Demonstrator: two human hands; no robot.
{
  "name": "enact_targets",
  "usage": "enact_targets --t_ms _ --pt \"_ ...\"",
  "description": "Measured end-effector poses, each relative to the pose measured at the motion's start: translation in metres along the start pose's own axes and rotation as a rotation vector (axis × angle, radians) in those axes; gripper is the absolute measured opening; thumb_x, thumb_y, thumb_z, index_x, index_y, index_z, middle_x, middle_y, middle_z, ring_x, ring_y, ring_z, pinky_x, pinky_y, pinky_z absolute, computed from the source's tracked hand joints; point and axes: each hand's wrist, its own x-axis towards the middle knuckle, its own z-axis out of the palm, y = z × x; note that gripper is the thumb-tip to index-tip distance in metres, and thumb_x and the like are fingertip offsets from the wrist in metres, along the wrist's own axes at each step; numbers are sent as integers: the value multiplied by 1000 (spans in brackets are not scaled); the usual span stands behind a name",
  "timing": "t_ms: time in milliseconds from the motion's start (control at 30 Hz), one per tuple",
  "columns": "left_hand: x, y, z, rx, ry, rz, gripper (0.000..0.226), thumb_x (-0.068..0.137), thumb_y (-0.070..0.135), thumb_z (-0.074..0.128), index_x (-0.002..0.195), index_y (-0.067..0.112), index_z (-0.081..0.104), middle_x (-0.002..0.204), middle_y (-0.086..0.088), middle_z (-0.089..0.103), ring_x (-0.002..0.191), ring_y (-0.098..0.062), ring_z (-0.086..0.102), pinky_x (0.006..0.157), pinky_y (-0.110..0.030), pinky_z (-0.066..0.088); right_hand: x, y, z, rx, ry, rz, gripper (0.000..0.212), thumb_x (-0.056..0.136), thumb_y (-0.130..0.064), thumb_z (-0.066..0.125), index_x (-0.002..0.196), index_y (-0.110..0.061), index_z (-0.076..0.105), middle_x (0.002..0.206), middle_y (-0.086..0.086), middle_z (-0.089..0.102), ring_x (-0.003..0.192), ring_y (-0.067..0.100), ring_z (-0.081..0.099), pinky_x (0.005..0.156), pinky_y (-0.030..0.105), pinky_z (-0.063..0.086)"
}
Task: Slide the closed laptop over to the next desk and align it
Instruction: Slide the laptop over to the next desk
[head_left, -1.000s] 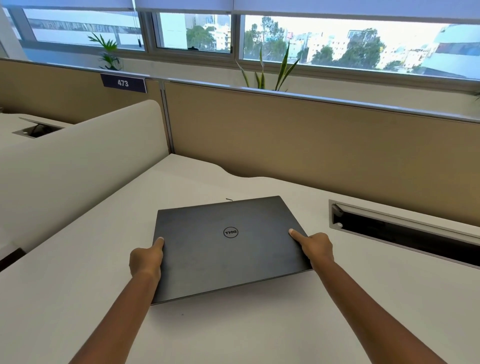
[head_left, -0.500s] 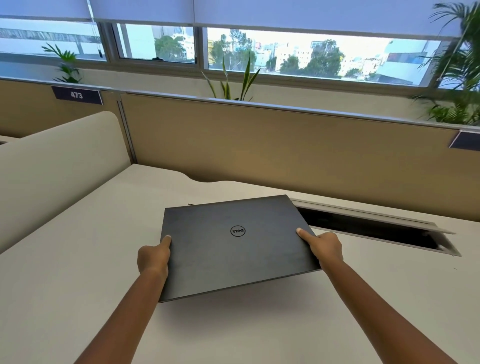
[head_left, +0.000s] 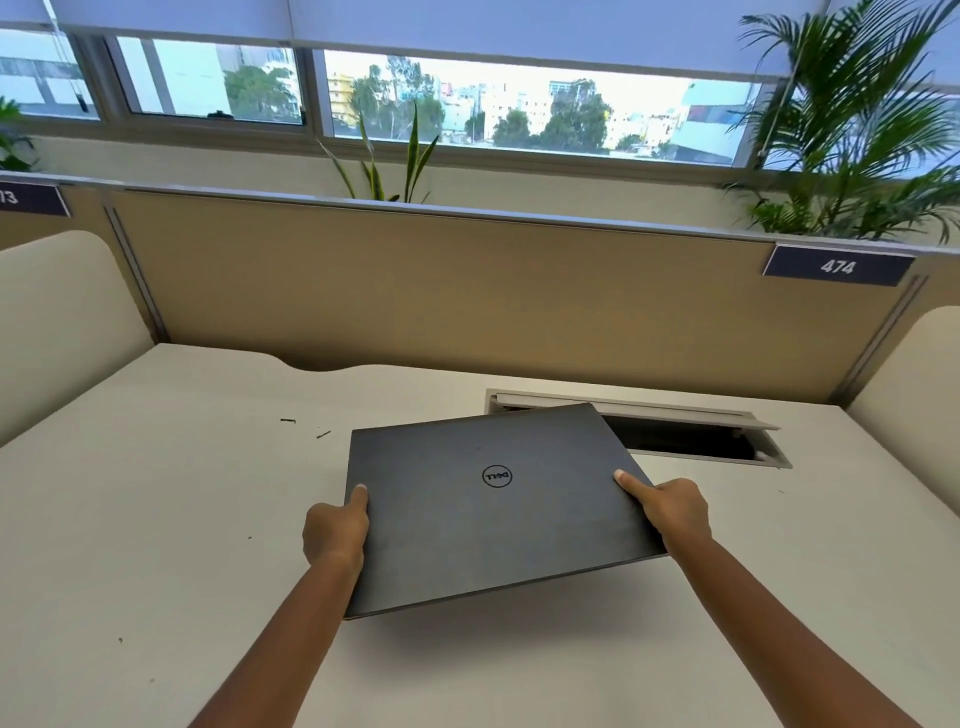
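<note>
Both grips, left hand (head_left: 335, 532) and right hand (head_left: 675, 512), clamp the closed laptop (head_left: 493, 504), which has shifted rightward to overlap the counter (head_left: 156, 519) cable slot (head_left: 691, 441), so alignment remains.

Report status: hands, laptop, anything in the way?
Left hand and right hand grip the closed laptop by its sides. Open cable hatch just behind its far corner.

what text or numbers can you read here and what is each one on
"DELL", seen upside down from here, in a ring logo on the lid of the closed laptop.
"474" on the dark plate at the partition's top right.
"13" on the dark plate at the left edge; the frame cuts off whatever comes before it.
No other text shows.
</note>
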Motion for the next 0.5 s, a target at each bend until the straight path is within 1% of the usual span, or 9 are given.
enact_targets --t_ms 67,167,267,333,433,500 --pt "-8 -1 13 36 -15 9 40 90 28 58 87 -12 59 83 -20 54 79 -36 52 83 -44 48 5 12 -11 -5 11 17 53 77 -48 69 54 -6 47 57 7 48 61 24 51 56 33 37" --pt "-21 -2 34 85 -54 29 38 91 29 57 83 -8 56 83 -21 55 82 -39 55 87 -47 49 13 30 -29 -5 46 41 54 77 -48 69 52 -6 44 55 7 46 53 20 46 50 29 33" --pt "-32 -5 52 100 -91 26 43 91 30 56 87 -12 60 88 -26 60 89 -43 60 86 -46 50 18 47 -44 1 63 53 56 76 -46 70 49 -7 42 54 8 46 50 20 44 47 28 31" --pt "-40 -9 61 112 -109 28 41 91 31 57 74 -7 57 89 -30 64 88 -43 62 86 -46 51 20 58 -53 4 70 67 58 75 -45 72 46 -7 40 52 8 45 50 21 44 48 29 31" --pt "-49 -15 75 124 -115 33 42 90 30 57 65 -3 51 95 -33 66 92 -46 63 84 -46 51 24 73 -64 -1 78 97 58 75 -45 72 46 -6 40 52 8 46 50 23 44 49 29 31" --pt "-55 -19 82 129 -121 32 46 91 31 56 59 -1 47 90 -33 65 87 -45 63 84 -47 51 26 81 -69 -7 89 105 60 75 -44 73 43 -8 37 50 7 43 48 22 42 47 28 28"
